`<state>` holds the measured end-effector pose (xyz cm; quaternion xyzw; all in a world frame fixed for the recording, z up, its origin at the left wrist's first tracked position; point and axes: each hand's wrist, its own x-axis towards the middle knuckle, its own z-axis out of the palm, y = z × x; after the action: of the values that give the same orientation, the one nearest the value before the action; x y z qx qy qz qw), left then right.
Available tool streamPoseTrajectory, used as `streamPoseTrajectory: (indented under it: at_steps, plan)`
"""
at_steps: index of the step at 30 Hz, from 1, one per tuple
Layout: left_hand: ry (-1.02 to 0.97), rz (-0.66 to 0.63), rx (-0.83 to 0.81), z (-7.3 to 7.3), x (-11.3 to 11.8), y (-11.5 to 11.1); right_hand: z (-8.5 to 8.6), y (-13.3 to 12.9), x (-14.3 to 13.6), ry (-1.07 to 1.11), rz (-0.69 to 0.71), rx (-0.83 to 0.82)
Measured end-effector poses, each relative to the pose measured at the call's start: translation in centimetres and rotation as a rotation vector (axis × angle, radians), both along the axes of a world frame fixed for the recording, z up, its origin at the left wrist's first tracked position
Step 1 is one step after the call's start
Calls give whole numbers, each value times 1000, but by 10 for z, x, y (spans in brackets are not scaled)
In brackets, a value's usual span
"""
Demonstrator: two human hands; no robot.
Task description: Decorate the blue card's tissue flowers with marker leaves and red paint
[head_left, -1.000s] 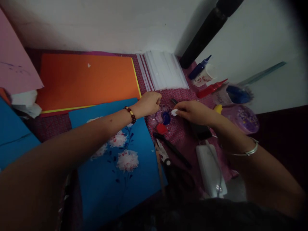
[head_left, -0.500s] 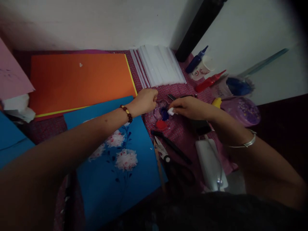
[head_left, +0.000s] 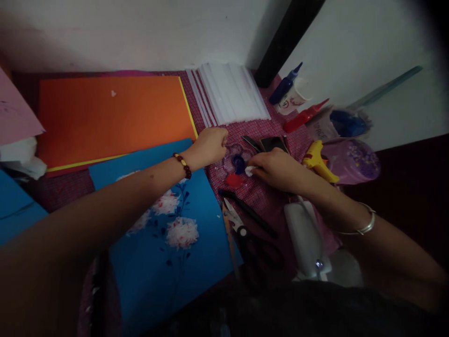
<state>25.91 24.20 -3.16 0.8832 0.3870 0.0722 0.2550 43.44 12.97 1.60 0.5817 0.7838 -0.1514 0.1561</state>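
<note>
My right hand (head_left: 275, 169) pinches a small white wad (head_left: 249, 171), which looks like crumpled tissue, at the right side of a clear flower-shaped paint palette (head_left: 224, 169). Dark blue paint (head_left: 239, 164) fills one well of the palette, and red paint (head_left: 234, 180) another. Beside the palette's upper left, my left hand (head_left: 211, 144) is closed with fingers curled; anything inside it is hidden. Under my left forearm lies a blue sheet (head_left: 147, 281) bearing white and pink ruffled flowers (head_left: 182, 232) and dark painted stems and leaves.
Scissors (head_left: 242, 231), a black pen-like tool (head_left: 250, 213) and a thin brown stick lie near the palette. Orange card (head_left: 115, 121) and white strips (head_left: 233, 96) are behind. Rightward are blue and red bottles (head_left: 303, 119), a paper cup (head_left: 293, 98), a yellow glue gun (head_left: 319, 161) and a grey case (head_left: 305, 238).
My right hand has shifted slightly down with the white wad, a little away from the blue paint. More of the yellow glue gun shows. My left hand stays almost in place.
</note>
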Motion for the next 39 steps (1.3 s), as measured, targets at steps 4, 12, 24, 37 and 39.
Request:
streamPoseTrajectory:
  at_steps: [4,12,24,37,39]
  plan:
    - [-13,3,4,-3,0,1,0,-1,6,156,-31,-11]
    - [-29,3,31,-7,0,0,3,-16,7,250,-53,2]
    - [-10,64,15,-7,3,-3,-13,-18,-1,-5,53,163]
    - [60,86,34,-2,8,-1,0,4,8,-10,557,89]
    - [58,97,44,-2,8,-3,-1,2,1,-27,560,80]
